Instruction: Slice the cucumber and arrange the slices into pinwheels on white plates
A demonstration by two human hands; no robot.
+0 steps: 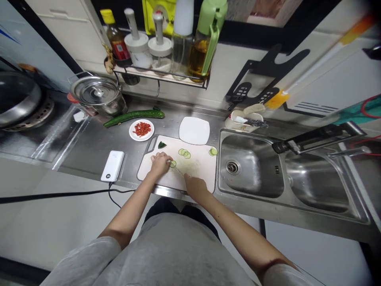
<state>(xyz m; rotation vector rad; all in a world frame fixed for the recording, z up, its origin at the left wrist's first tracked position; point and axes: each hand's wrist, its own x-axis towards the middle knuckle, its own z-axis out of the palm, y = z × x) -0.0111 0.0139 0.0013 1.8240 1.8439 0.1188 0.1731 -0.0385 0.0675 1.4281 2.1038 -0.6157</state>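
Fingers curled, my left hand (160, 163) presses on a piece of cucumber at the left of the pale cutting board (200, 163). One pale round slice (173, 164) shows beside its fingertips. My right hand (196, 187) is closed round the handle of a knife (180, 172), whose thin blade points toward that slice. Overlapping cucumber slices (184, 153) lie near the middle of the board, and a small stack of slices (213, 151) sits at its right edge. A dark green cucumber end (161, 145) rests near the board's handle.
Behind the board are a white square plate (194, 131), a whole cucumber (135, 115) and a plate (133, 135) of red bits. A power bank (112, 166) lies left, a lidded pot (99, 95) behind it. A double sink (253, 167) borders the right. Bottles fill a rack (160, 73).
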